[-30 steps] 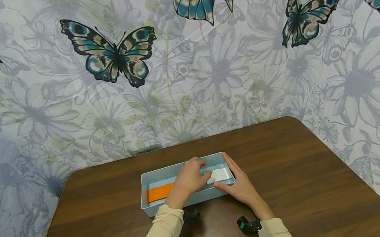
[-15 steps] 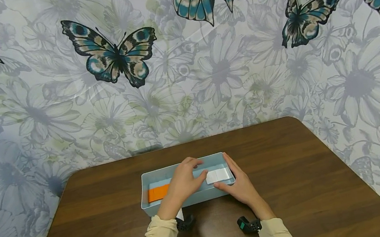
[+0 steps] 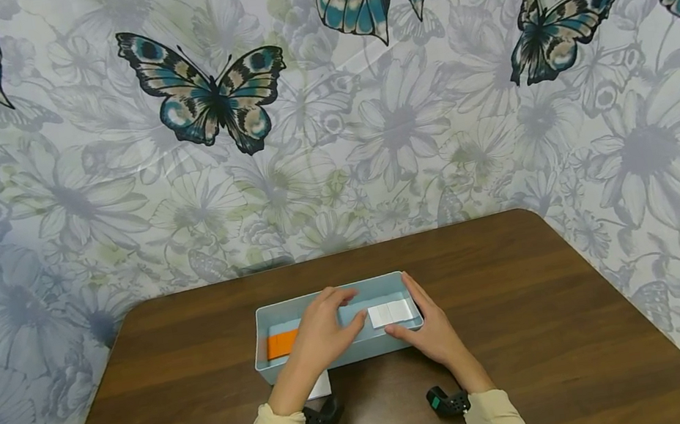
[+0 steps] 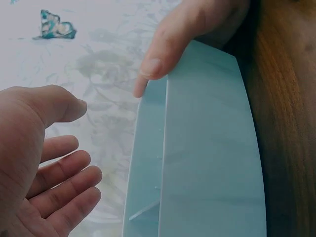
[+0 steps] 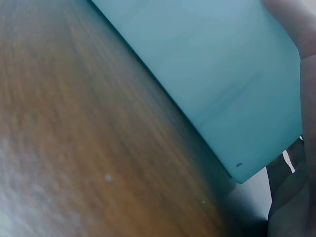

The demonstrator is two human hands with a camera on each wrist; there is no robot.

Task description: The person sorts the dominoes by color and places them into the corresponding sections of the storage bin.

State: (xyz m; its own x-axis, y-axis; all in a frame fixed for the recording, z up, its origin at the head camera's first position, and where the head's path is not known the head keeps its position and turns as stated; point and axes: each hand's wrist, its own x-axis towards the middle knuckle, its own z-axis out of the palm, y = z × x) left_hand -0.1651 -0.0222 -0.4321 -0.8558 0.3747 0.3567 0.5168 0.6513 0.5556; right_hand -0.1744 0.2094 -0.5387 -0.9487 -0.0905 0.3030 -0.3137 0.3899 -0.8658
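A long light-blue plastic box [image 3: 362, 349] stands on the brown table, its open top facing up. My right hand [image 3: 431, 329] holds its right end, the thumb at the near rim and the fingers along the end wall. My left hand [image 3: 316, 338] hovers over the middle of the box with fingers spread and loosely bent, holding nothing. In the left wrist view this left hand [image 4: 44, 158] is apart from the box wall [image 4: 212, 128]. Inside the box, flat white pieces [image 3: 391, 313] lie side by side at the right, and a flat orange piece [image 3: 281, 344] lies at the left.
A white flat thing [image 3: 321, 385] shows beside the left wrist, in front of the box, mostly hidden by the arm. Both wrists wear black camera bands. The wooden table [image 3: 532, 330] reaches back to a butterfly-patterned wall cloth [image 3: 399, 121].
My left hand has drawn back left and toward me from the white pieces, which now show more fully. The white thing by the left wrist has come into view. The right hand keeps its hold.
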